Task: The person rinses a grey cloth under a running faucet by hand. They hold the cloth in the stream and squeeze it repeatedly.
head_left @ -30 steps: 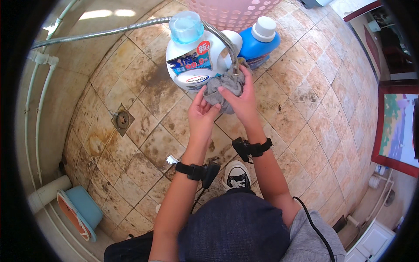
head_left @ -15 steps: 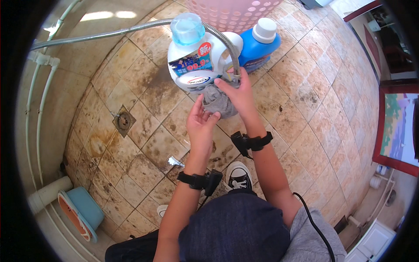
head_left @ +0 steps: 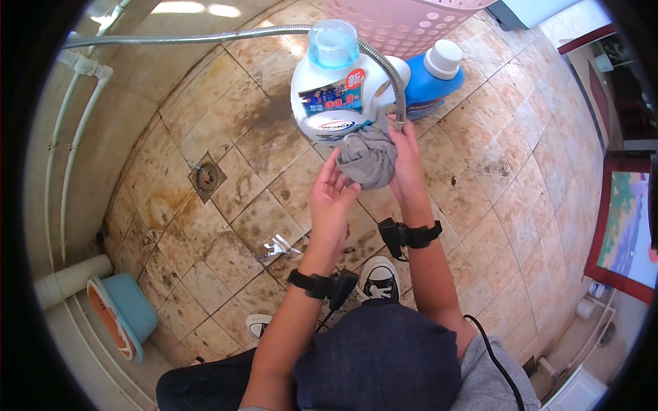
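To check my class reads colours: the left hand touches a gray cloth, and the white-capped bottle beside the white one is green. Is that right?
Not green: the head view shows the white-capped bottle beside the white bottle is blue. The left hand does touch a gray cloth.

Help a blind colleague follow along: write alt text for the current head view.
A bunched grey cloth is held between a person's left hand and right hand, above a stained tile floor, with a metal hose ending at the right hand. Beyond stand a white bottle and a blue bottle, a pink basket behind them.
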A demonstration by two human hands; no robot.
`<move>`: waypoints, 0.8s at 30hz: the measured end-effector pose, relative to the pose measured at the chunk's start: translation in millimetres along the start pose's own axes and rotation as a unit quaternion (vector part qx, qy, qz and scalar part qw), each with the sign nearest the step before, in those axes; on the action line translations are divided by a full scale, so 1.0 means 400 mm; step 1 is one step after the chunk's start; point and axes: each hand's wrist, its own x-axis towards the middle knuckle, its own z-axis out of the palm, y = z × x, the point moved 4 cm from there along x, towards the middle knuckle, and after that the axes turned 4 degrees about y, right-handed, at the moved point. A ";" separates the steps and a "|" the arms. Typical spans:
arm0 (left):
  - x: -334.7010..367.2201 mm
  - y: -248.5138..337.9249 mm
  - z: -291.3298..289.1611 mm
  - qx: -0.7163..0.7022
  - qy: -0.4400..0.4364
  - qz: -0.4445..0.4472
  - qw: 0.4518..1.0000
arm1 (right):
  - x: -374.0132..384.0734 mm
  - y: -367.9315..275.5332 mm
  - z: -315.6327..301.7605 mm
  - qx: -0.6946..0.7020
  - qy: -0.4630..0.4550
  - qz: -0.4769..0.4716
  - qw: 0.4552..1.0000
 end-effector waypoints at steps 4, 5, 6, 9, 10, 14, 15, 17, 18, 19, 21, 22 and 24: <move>0.002 0.006 0.003 0.002 -0.011 0.000 1.000 | -0.015 -0.009 0.000 0.076 -0.040 0.021 0.996; 0.003 0.004 0.007 0.000 -0.015 -0.004 1.000 | -0.017 -0.005 -0.008 0.052 -0.034 0.017 0.998; 0.005 0.002 0.011 -0.001 -0.020 -0.008 1.000 | -0.018 -0.004 -0.015 0.028 -0.028 0.013 0.999; 0.014 -0.006 0.020 0.002 -0.037 -0.017 0.999 | -0.024 -0.007 -0.031 0.019 -0.022 0.004 1.000; 0.019 -0.005 0.027 0.000 -0.040 -0.018 0.999 | -0.027 -0.010 -0.037 0.018 -0.020 0.001 1.000; 0.052 -0.006 0.062 0.062 -0.054 0.015 0.997 | -0.033 -0.019 -0.069 0.019 0.000 -0.002 1.000; 0.062 -0.011 0.068 0.081 -0.041 0.018 0.996 | -0.034 -0.022 -0.079 0.019 -0.003 -0.012 1.000; 0.078 -0.023 0.063 0.094 -0.030 0.017 0.995 | -0.045 -0.033 -0.082 0.015 -0.008 -0.010 1.000; 0.085 -0.029 0.060 0.107 -0.016 0.016 0.994 | -0.051 -0.040 -0.084 0.010 -0.014 -0.007 1.000; 0.091 -0.030 0.073 0.106 -0.018 0.015 0.994 | -0.057 -0.053 -0.093 0.008 -0.013 -0.009 1.000; 0.101 -0.036 0.097 0.103 -0.022 -0.005 0.994 | -0.070 -0.073 -0.103 -0.006 -0.051 0.004 0.999; 0.109 -0.041 0.102 0.102 -0.024 -0.005 0.995 | -0.069 -0.074 -0.109 -0.007 -0.051 0.002 0.999; 0.123 -0.050 0.102 0.161 -0.005 0.010 0.987 | -0.064 -0.071 -0.128 -0.055 -0.028 -0.015 0.998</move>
